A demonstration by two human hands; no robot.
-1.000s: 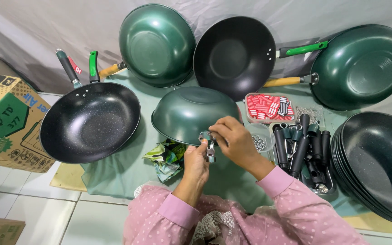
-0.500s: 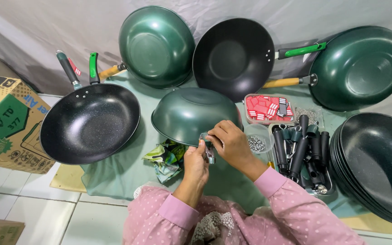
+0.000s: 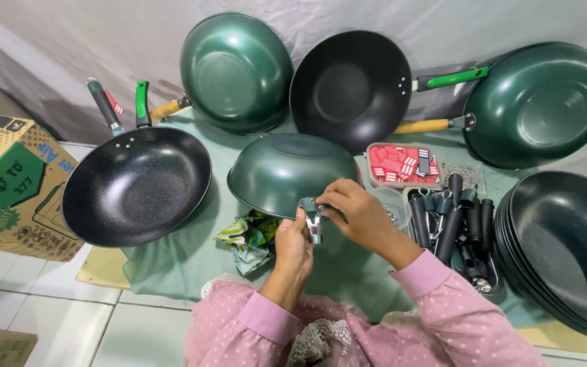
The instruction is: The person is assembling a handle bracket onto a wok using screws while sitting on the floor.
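Both hands are right at the near rim of the upturned green wok [image 3: 287, 170], which sits bottom-up in the middle of the worktop [image 3: 185, 258]. The left hand [image 3: 293, 241] is curled shut around a small metal bracket [image 3: 312, 216], holding it upright against the wok's edge. The right hand [image 3: 354, 211] comes in from the right, fingers pinched closed on the top of that same bracket; what, if anything, sits between its fingertips cannot be told.

Just left of the hands lies a crumpled green wrapper [image 3: 249, 234], touching the wok's shadow. Further left, a black wok [image 3: 137, 185] sits open side up, its dark handle and a green handle pointing to the far left. Beyond it on the left stands a cardboard box [image 3: 11, 180].

Along the far side, three pans lean against the grey cloth backdrop: a green wok [image 3: 236, 71], a black one [image 3: 348, 88] with a green handle, and another green one [image 3: 538, 102] with a wooden handle.

On the right of the hands, a small clear tray of red tags [image 3: 402, 164], then a tray of black handles [image 3: 453, 224] lying close together. At the far right, a stack of black woks [image 3: 565, 251], nested. Pink dotted sleeves fill the near edge.
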